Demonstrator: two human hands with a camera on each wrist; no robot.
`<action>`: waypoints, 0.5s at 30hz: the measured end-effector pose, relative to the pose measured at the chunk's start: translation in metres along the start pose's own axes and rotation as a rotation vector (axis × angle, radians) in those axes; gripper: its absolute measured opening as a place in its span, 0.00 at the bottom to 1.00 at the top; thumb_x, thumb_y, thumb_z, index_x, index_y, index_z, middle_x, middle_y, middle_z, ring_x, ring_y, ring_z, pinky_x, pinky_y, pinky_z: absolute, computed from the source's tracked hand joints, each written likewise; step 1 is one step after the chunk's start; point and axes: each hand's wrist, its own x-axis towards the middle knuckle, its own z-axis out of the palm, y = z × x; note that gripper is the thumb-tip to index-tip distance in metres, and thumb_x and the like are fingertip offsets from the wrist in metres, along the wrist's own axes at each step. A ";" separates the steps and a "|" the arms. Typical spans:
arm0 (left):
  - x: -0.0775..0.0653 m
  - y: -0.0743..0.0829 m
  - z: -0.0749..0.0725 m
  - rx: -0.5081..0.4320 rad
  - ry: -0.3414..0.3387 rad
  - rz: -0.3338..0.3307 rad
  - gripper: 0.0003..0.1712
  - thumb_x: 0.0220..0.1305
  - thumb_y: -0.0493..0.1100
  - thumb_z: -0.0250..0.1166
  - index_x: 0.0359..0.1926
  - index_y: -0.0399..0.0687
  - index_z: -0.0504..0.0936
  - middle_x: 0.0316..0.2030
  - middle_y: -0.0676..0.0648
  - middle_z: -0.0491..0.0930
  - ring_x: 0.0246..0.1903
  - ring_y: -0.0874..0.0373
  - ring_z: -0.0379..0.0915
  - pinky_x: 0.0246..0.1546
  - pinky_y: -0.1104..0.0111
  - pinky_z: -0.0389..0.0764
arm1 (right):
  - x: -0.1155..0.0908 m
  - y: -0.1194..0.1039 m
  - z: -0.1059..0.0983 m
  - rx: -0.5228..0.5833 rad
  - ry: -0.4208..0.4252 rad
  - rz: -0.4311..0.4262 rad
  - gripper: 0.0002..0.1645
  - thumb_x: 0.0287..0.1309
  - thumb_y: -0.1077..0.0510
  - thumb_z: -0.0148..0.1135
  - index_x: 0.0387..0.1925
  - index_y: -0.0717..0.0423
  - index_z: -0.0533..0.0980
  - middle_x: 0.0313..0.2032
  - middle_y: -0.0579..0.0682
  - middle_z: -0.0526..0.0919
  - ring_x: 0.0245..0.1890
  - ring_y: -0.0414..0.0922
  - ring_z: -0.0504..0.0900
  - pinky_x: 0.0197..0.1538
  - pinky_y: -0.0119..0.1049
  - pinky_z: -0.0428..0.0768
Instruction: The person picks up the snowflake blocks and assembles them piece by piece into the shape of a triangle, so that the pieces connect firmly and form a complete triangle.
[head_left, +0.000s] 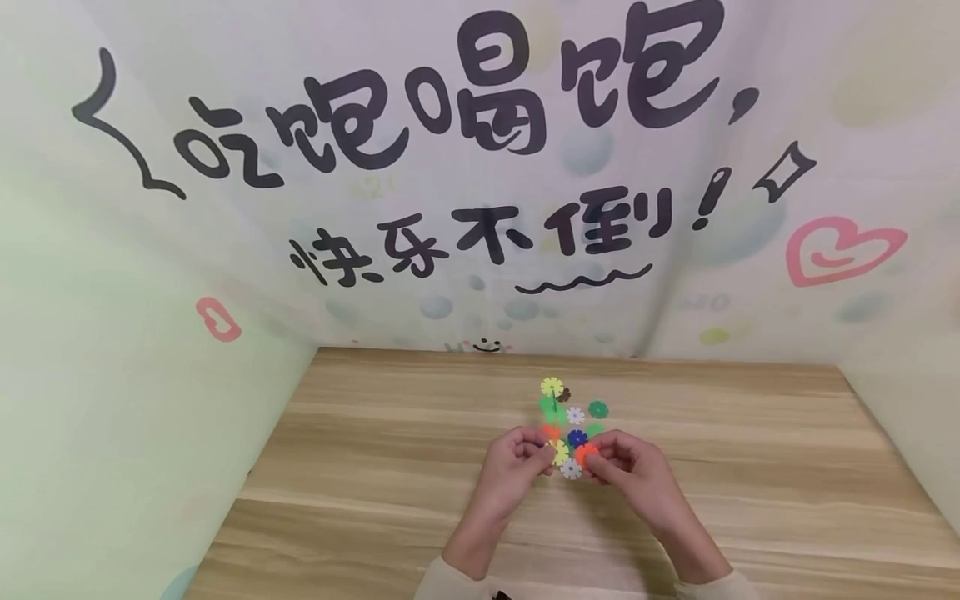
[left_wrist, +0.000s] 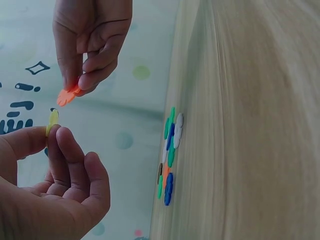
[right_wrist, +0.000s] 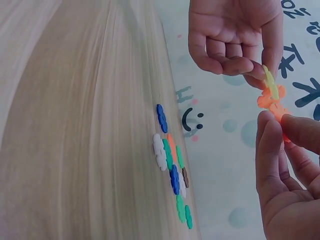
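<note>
Between its thumb and fingertips my left hand (head_left: pixel 512 471) pinches a yellow notched plastic disc (left_wrist: pixel 52 121). My right hand (head_left: pixel 633 471) pinches orange notched plastic (right_wrist: pixel 278 116) shaped like petals. Both pieces are raised over the table, held close to each other, with a small gap between them in the left wrist view. They overlap in the right wrist view. The left hand's other fingers (left_wrist: pixel 75 150) are bent loosely. Past the hands, the head view shows another yellow disc (head_left: pixel 552 386) and bright green pieces (head_left: pixel 552 408).
Several notched discs lie on the wooden table (head_left: pixel 360 467), among them a blue one (head_left: pixel 577 437), white ones (head_left: pixel 571 468), a dark green one (head_left: pixel 597 409) and a brown one (head_left: pixel 566 394). A printed cloth (head_left: pixel 420 308) hangs along the table's back edge.
</note>
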 end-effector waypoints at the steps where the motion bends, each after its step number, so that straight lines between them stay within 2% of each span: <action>1: 0.000 0.000 0.000 -0.001 0.000 0.005 0.09 0.64 0.34 0.67 0.43 0.34 0.79 0.28 0.48 0.78 0.29 0.57 0.78 0.38 0.65 0.84 | 0.000 0.000 0.000 0.001 0.000 -0.008 0.08 0.65 0.62 0.65 0.43 0.63 0.79 0.36 0.59 0.84 0.38 0.62 0.84 0.44 0.47 0.85; 6: 0.000 0.000 0.001 -0.012 -0.006 0.018 0.10 0.65 0.34 0.66 0.44 0.32 0.79 0.28 0.48 0.78 0.29 0.57 0.78 0.36 0.66 0.84 | 0.000 -0.001 0.002 0.017 0.005 -0.037 0.09 0.64 0.61 0.67 0.42 0.63 0.79 0.36 0.59 0.84 0.38 0.61 0.84 0.44 0.48 0.85; 11: 0.000 -0.001 0.002 0.000 -0.015 0.016 0.10 0.65 0.35 0.67 0.44 0.33 0.79 0.26 0.48 0.78 0.28 0.57 0.78 0.37 0.66 0.85 | -0.001 -0.003 0.003 0.033 0.020 -0.025 0.08 0.63 0.63 0.67 0.42 0.63 0.80 0.36 0.59 0.84 0.38 0.58 0.85 0.44 0.48 0.85; 15: 0.001 -0.002 0.002 0.022 -0.016 0.009 0.09 0.64 0.35 0.67 0.43 0.35 0.80 0.26 0.48 0.78 0.28 0.57 0.79 0.40 0.59 0.85 | -0.002 -0.005 0.005 0.030 0.017 -0.047 0.08 0.63 0.65 0.66 0.42 0.65 0.79 0.36 0.59 0.84 0.36 0.52 0.86 0.43 0.46 0.86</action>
